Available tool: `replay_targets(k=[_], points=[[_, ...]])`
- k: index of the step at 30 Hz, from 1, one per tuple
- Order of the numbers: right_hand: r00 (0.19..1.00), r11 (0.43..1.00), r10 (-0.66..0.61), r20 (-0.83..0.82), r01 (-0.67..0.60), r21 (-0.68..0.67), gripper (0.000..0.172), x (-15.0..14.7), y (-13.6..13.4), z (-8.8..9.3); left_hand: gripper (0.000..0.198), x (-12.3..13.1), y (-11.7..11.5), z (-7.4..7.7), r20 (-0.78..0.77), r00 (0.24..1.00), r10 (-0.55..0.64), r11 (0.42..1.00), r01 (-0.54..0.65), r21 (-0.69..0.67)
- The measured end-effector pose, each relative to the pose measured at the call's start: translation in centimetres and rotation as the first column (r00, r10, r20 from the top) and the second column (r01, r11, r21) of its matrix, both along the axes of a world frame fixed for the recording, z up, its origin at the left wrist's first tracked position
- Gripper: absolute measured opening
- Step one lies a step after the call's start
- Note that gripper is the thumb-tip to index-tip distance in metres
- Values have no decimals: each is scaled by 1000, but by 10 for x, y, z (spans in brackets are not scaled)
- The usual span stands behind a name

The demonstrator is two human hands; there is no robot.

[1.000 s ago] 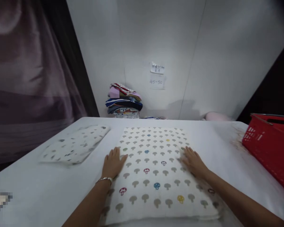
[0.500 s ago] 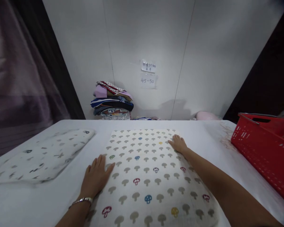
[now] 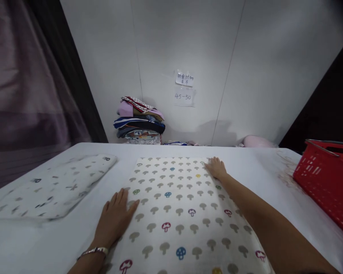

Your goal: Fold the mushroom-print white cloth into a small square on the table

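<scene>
Left hand (image 3: 113, 219) and right hand (image 3: 217, 168), fingers loosely spread, touch the left edge and far right corner, respectively, of the mushroom-print cloth (image 3: 178, 207).

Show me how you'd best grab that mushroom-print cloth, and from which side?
Probably by its two far corners, pinched from above, one hand from each side. The mushroom-print cloth lies spread over the white table, so it offers only thin edges. The right hand is at the far right corner; the left hand lies along the left edge, leaving the far left corner uncovered.
</scene>
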State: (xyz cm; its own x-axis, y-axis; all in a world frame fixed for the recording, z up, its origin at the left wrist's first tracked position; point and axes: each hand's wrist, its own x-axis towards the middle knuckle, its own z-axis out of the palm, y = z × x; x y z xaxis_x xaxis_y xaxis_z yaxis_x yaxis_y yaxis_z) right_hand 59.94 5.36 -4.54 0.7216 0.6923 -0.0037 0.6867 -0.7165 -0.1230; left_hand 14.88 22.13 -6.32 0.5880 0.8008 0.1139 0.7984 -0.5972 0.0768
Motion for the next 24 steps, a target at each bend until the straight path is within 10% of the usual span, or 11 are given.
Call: replay_targets(k=[24], points=[[912, 913, 406, -56, -402, 75, 72, -104, 114, 15, 76, 5, -14, 14, 48, 997, 68, 990, -62, -126]])
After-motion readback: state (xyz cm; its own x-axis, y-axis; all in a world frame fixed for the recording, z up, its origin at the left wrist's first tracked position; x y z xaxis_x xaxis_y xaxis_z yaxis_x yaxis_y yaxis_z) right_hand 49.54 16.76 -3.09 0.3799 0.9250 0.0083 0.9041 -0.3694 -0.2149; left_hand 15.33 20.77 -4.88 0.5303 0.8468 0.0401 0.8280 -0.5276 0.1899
